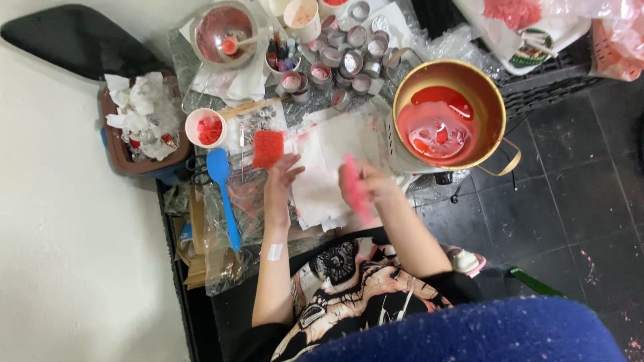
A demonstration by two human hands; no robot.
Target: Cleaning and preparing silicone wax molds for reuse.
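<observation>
Holding a flat pink wax piece (355,191), the right hand (367,184) is curled around it, fingers closed on its edges; the piece is motion-blurred, so its exact shape cannot be told. It sits above the stained white paper towels (329,151) spread on the work surface. The left hand (280,179) lies open, fingers loosely spread, palm down, resting at the left edge of the same towels and gripping nothing. Just above its fingertips lies a red textured square (268,149). Left of that hand, a blue silicone spatula (223,191) lies lengthwise on the plastic-covered surface. A small white cup of red wax bits (206,127) stands above the spatula. To the right of the towels, a gold-coloured pot (486,90) holds melted red wax, near the right hand but apart from it. A cluster of small metal tealight cups (349,57) stands further back. A brown bin of crumpled tissue (144,107) sits at far left.
</observation>
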